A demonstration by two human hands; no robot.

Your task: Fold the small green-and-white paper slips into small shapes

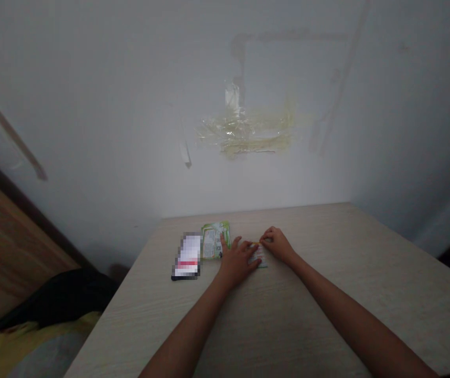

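Here, two bare hands work close together on a pale wooden table (288, 320). Under and between them is a small printed slip (263, 257), flat on the table top, with tiny lines of print and a green bottom edge. Much of it is hidden, and the words are too small to read. The left hand (236, 263) is palm down with its fingers spread wide, and it holds the left part of the slip down. Its thumb lies across the slip, and its little finger reaches over the right edge of a green packet (211, 242). The right hand (277, 243) is curled up, with its thumb and finger pinching the slip at its far right corner. The green packet lies flat, just left of the left hand, and has a pale box of print on it. Just beside the packet, on its left, is a phone (188, 257) with a blurred screen and a red stripe. Behind the table is a gray wall (130, 115) with shiny clear tape (233, 100) and brown marks. Down on the left are a black cloth (67, 294) and a yellow cloth (16, 344).
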